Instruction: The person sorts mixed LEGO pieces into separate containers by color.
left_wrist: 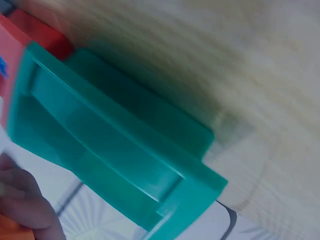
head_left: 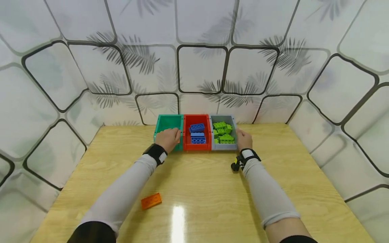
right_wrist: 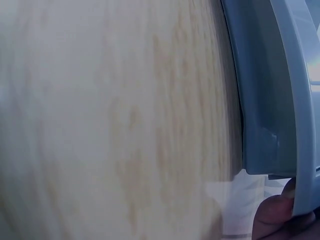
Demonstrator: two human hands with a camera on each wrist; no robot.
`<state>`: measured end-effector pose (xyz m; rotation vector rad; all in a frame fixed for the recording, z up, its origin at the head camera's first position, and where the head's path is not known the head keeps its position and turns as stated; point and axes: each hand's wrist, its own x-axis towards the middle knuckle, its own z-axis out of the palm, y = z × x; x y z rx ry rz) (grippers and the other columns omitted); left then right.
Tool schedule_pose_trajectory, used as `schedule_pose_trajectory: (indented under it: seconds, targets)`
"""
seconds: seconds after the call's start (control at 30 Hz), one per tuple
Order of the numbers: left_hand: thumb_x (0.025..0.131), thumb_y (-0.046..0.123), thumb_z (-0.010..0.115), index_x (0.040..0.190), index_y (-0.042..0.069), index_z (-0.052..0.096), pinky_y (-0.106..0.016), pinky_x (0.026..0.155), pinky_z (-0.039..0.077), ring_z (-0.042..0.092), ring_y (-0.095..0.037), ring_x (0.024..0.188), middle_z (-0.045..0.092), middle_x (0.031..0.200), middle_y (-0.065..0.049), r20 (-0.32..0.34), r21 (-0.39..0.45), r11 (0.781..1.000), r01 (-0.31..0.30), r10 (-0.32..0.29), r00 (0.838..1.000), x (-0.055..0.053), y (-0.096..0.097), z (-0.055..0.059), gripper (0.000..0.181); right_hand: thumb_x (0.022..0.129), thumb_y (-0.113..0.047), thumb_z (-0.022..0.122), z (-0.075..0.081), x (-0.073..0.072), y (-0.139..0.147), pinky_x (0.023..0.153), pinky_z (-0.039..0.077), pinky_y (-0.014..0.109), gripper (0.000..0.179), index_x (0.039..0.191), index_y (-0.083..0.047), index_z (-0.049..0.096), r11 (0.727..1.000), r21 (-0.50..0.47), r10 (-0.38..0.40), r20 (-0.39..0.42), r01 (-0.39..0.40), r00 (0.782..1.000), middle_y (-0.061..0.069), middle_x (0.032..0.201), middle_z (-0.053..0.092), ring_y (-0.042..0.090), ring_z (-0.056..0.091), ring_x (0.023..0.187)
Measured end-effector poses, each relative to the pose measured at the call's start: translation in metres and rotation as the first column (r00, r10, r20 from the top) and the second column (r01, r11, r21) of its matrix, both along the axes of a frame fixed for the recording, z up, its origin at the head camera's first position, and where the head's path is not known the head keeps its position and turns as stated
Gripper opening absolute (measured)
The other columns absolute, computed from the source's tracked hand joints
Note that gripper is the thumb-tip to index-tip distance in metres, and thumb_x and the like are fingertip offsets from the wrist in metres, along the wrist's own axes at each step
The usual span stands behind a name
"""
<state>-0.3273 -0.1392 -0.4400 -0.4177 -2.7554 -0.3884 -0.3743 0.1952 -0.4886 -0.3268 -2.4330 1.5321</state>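
Over the green bin (head_left: pixel 170 118), my left hand (head_left: pixel 167 138) pinches an orange brick (left_wrist: pixel 15 227). In the left wrist view only a corner of that brick shows beneath the curled fingers (left_wrist: pixel 30 200); the head view hides it behind the hand. My right hand (head_left: pixel 244 139) grips the right rim of the grey bin (head_left: pixel 224 146), with fingertips (right_wrist: pixel 272 212) tucked under its lip in the right wrist view. Several lime-green bricks (head_left: pixel 226 137) lie in the grey bin.
Between the other two bins stands a red bin (head_left: pixel 197 147) with blue bricks (head_left: pixel 197 128) inside. An orange brick (head_left: pixel 151 201) lies on the wooden table (head_left: pixel 200 182), beside the left forearm. Patterned fabric walls (head_left: pixel 202 69) rise behind the bins and at both sides.
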Motion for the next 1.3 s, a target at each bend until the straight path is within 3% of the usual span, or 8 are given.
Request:
schedule_pose_trajectory:
  seconds: [0.1,0.3,0.43,0.63,0.83,0.97,1.07,1.3]
  targets:
    - [0.111,0.025,0.045,0.070,0.014,0.044,-0.031,0.044,0.033,0.049,-0.022,0.048,0.036,0.056,0.000,0.013,-0.012,0.999,-0.030,0.031,0.999,-0.007,-0.004,-0.001,0.043,0.109,-0.036,0.046,-0.001,0.002,-0.002,0.097,0.046,0.043,0.049,0.124,0.002,0.072,1.000,-0.014,0.003,0.030,-0.003,1.000,0.022,0.120,0.068,0.037,0.060,0.109]
    - [0.110,0.028,0.047,0.071,0.014,0.048,-0.034,0.047,0.041,0.053,-0.022,0.052,0.042,0.058,-0.002,0.051,-0.050,0.998,-0.036,0.039,0.998,-0.014,-0.008,-0.001,0.042,0.105,-0.035,0.053,0.007,0.005,0.000,0.112,0.043,0.048,0.050,0.140,-0.001,0.063,0.998,-0.069,0.018,0.146,-0.008,0.989,0.021,0.146,0.057,0.038,0.054,0.135]
    - [0.109,0.027,0.052,0.071,0.012,0.051,-0.037,0.050,0.046,0.056,-0.024,0.055,0.046,0.059,-0.004,0.049,-0.063,0.997,-0.047,0.050,0.998,-0.019,-0.010,-0.002,0.040,0.103,-0.037,0.058,0.013,0.003,0.004,0.089,0.054,0.039,0.050,0.136,-0.001,0.068,0.997,-0.073,0.025,0.215,-0.010,0.976,0.022,0.135,0.066,0.032,0.065,0.112]
    - [0.105,0.022,0.063,0.083,0.007,0.067,-0.044,0.061,0.056,0.064,-0.030,0.070,0.060,0.075,-0.011,-0.007,-0.152,0.985,-0.080,0.080,0.997,-0.032,-0.011,-0.012,0.027,0.099,-0.034,0.065,0.020,0.003,0.007,0.067,0.047,0.025,0.045,0.126,0.001,0.073,0.998,-0.057,-0.018,0.209,0.031,0.978,0.021,0.117,0.073,0.017,0.063,0.081]
    - [0.104,0.023,0.065,0.100,0.006,0.076,-0.053,0.085,0.055,0.065,-0.036,0.093,0.066,0.098,-0.015,0.025,-0.214,0.973,-0.085,0.092,0.995,-0.039,-0.008,-0.018,0.021,0.100,-0.031,0.063,0.023,0.004,0.001,0.084,0.055,0.036,0.043,0.132,-0.003,0.071,0.994,-0.108,-0.005,0.215,0.029,0.977,0.023,0.130,0.069,0.031,0.068,0.105]
    - [0.104,0.016,0.064,0.112,0.006,0.075,-0.067,0.111,0.037,0.060,-0.040,0.116,0.068,0.116,-0.018,0.020,-0.213,0.972,-0.103,0.109,0.994,-0.039,-0.010,-0.020,0.017,0.101,-0.030,0.062,0.024,0.002,-0.004,0.088,0.055,0.038,0.043,0.133,-0.003,0.070,0.994,-0.106,0.015,0.207,0.007,0.978,0.023,0.131,0.068,0.034,0.067,0.112]
    - [0.103,0.017,0.065,0.119,0.005,0.073,-0.071,0.116,0.025,0.052,-0.042,0.131,0.065,0.128,-0.021,0.007,-0.180,0.977,-0.110,0.113,0.994,-0.038,-0.013,-0.023,0.021,0.101,-0.030,0.062,0.026,0.002,-0.003,0.079,0.055,0.032,0.043,0.134,-0.003,0.069,0.996,-0.086,0.016,0.213,0.002,0.977,0.023,0.130,0.068,0.029,0.069,0.102]
    - [0.103,0.020,0.066,0.113,0.005,0.072,-0.066,0.119,0.026,0.047,-0.043,0.136,0.062,0.130,-0.023,-0.069,-0.087,0.995,-0.056,0.050,0.996,-0.037,-0.015,-0.028,0.020,0.098,-0.030,0.067,0.032,-0.002,0.009,0.053,0.050,0.023,0.045,0.126,0.005,0.072,0.998,-0.061,-0.018,0.214,0.032,0.977,0.020,0.100,0.075,0.009,0.060,0.060]
